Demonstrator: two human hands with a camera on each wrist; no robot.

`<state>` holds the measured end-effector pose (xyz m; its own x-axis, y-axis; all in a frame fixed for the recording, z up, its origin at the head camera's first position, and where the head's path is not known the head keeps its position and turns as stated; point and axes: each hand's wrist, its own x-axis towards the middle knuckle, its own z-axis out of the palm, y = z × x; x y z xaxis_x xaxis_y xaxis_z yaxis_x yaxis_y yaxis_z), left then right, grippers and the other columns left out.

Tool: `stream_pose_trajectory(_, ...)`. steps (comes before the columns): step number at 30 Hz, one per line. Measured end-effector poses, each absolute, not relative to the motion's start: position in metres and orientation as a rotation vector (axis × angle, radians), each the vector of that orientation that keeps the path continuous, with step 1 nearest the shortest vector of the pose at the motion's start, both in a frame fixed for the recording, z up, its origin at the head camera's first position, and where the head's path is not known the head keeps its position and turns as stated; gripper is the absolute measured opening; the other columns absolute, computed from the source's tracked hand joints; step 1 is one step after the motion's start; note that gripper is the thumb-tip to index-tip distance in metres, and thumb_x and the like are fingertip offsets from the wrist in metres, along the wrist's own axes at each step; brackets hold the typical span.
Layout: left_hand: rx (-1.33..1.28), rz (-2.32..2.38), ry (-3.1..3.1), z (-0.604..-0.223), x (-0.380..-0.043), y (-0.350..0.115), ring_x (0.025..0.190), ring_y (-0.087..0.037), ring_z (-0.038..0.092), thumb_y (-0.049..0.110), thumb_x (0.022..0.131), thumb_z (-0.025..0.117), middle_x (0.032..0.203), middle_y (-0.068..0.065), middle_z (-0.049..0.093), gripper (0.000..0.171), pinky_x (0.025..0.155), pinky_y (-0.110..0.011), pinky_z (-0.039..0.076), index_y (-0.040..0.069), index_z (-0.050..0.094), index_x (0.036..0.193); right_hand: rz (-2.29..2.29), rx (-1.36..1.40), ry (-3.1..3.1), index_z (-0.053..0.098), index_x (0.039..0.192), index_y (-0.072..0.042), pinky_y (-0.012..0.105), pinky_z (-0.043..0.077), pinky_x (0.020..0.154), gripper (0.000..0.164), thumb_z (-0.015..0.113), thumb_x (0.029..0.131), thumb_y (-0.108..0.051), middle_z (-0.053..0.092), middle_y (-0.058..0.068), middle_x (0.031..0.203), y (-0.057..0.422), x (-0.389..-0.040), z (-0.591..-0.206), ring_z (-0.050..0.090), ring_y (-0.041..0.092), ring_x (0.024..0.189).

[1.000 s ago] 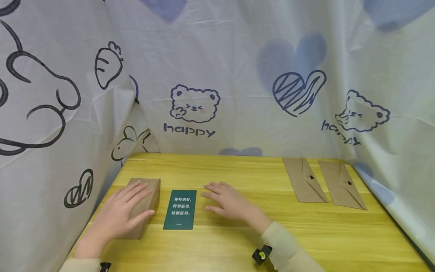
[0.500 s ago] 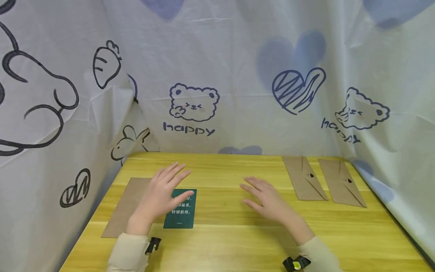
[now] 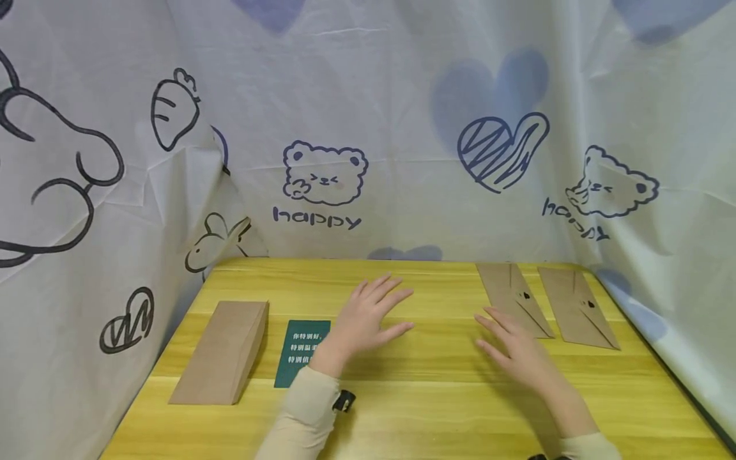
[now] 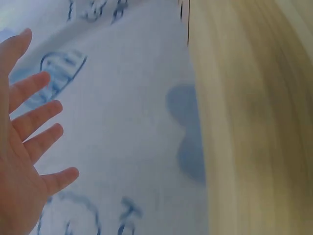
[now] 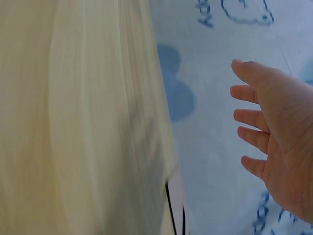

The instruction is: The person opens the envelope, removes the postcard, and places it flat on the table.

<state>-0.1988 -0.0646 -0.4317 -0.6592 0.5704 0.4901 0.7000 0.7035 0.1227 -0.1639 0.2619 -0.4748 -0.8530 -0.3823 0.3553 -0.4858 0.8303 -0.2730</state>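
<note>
Both hands shifted rightward across surface (image 3: 437, 409) since half a second ago. Left hand (image 3: 359, 322), fingers (image 4: 39, 117) spread, holding nothing, appears right of dark green rectangular card with white lettering (image 3: 292, 354); cream sleeve (image 3: 305, 402) hides part of card. Brown paper envelope with long side flap (image 3: 209, 358) lies left of card. Right hand (image 3: 520, 351), fingers spread, holding nothing, overlaps lower end of nearer of two brown envelopes with black marks (image 3: 506, 294); contact unclear.

I see a wood-grain counter (image 3: 437, 409). A brown envelope (image 3: 213, 354) and a green card (image 3: 293, 351) lie left, two kraft envelopes (image 3: 575, 306) right.
</note>
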Motion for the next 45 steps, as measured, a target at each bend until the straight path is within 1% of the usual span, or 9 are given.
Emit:
stream_pose_trajectory(5,-1.058,-0.377,-2.561,-0.439,-0.208,-0.016,0.147,-0.024,0.032,0.059,0.094,0.05,0.154,-0.001,0.042,0.06,0.114,-0.055,0.034,0.029,0.044,0.146,0.517,0.579,-2.721,0.052,0.139,-0.009,0.069,0.035,0.102,0.053,0.067,0.092,-0.027,0.043,0.023,0.147,0.295,-0.165,-0.479,0.039,0.049,0.134)
stream_pose_trajectory(8,-1.103,-0.359,-2.564,-0.444,-0.212,0.01,0.147,-0.024,0.032,0.06,0.095,0.046,0.153,-0.001,0.043,0.059,0.112,-0.056,0.037,0.03,0.044,0.146,0.526,0.526,-2.763,0.049,0.141,-0.01,0.072,0.034,0.1,0.054,0.064,0.094,-0.031,0.04,0.023,0.149,0.314,-0.165,-0.482,0.036,0.05,0.136)
stream_pose_trajectory(11,-1.134,-0.343,-2.605,-0.449,-0.217,0.033,0.149,-0.023,0.028,0.063,0.096,0.041,0.155,0.0,0.04,0.06,0.113,-0.056,0.035,0.031,0.041,0.148,0.525,0.477,-2.81,0.047,0.144,-0.01,0.074,0.033,0.1,0.056,0.061,0.095,-0.034,0.037,0.024,0.151,0.333,-0.165,-0.487,0.033,0.052,0.136)
stream_pose_trajectory(14,-1.148,-0.309,-2.686,-0.454,-0.224,0.053,0.151,-0.021,0.022,0.066,0.096,0.036,0.159,0.001,0.033,0.063,0.116,-0.056,0.03,0.034,0.035,0.15,0.496,0.443,-2.848,0.045,0.144,-0.007,0.074,0.031,0.1,0.058,0.06,0.096,-0.035,0.035,0.026,0.151,0.35,-0.166,-0.49,0.032,0.053,0.136)
stream_pose_trajectory(19,-1.159,-0.195,-2.792,-0.462,-0.237,0.084,0.153,-0.019,0.016,0.069,0.095,0.029,0.163,0.003,0.024,0.066,0.118,-0.057,0.025,0.037,0.027,0.153,0.39,0.404,-2.907,0.045,0.144,-0.004,0.071,0.031,0.103,0.06,0.058,0.096,-0.039,0.037,0.029,0.149,0.371,-0.171,-0.495,0.034,0.052,0.136)
stream_pose_trajectory(25,-1.154,-0.114,-2.902,-0.479,-0.247,0.118,0.153,-0.017,0.011,0.071,0.094,0.03,0.165,0.006,0.015,0.067,0.119,-0.057,0.023,0.039,0.024,0.153,0.335,0.391,-2.967,0.045,0.144,-0.005,0.071,0.031,0.104,0.062,0.057,0.096,-0.042,0.039,0.03,0.148,0.384,-0.176,-0.5,0.036,0.052,0.134)
stream_pose_trajectory(32,-1.196,-0.114,-3.045,-0.492,-0.246,0.142,0.154,-0.016,0.007,0.075,0.091,0.031,0.163,0.009,0.02,0.071,0.12,-0.058,0.016,0.041,0.024,0.153,0.332,0.385,-3.025,0.043,0.145,-0.003,0.069,0.03,0.106,0.065,0.057,0.096,-0.043,0.04,0.028,0.148,0.387,-0.179,-0.499,0.036,0.05,0.136)
stream_pose_trajectory(39,-1.215,0.03,-3.175,-0.488,-0.243,0.156,0.153,-0.009,0.004,0.078,0.089,0.03,0.163,0.018,0.013,0.071,0.122,-0.056,0.012,0.048,0.014,0.152,0.316,0.412,-3.057,0.047,0.142,-0.001,0.069,0.028,0.107,0.062,0.056,0.097,-0.042,0.044,0.026,0.147,0.387,-0.182,-0.504,0.039,0.048,0.135)
stream_pose_trajectory(45,-1.21,0.087,-3.255,-0.491,-0.243,0.159,0.153,-0.007,0.005,0.079,0.088,0.027,0.162,0.021,0.011,0.072,0.123,-0.055,0.01,0.049,0.012,0.152,0.345,0.432,-3.093,0.049,0.141,0.0,0.067,0.032,0.106,0.061,0.053,0.098,-0.043,0.044,0.025,0.147,0.386,-0.183,-0.505,0.043,0.048,0.132)
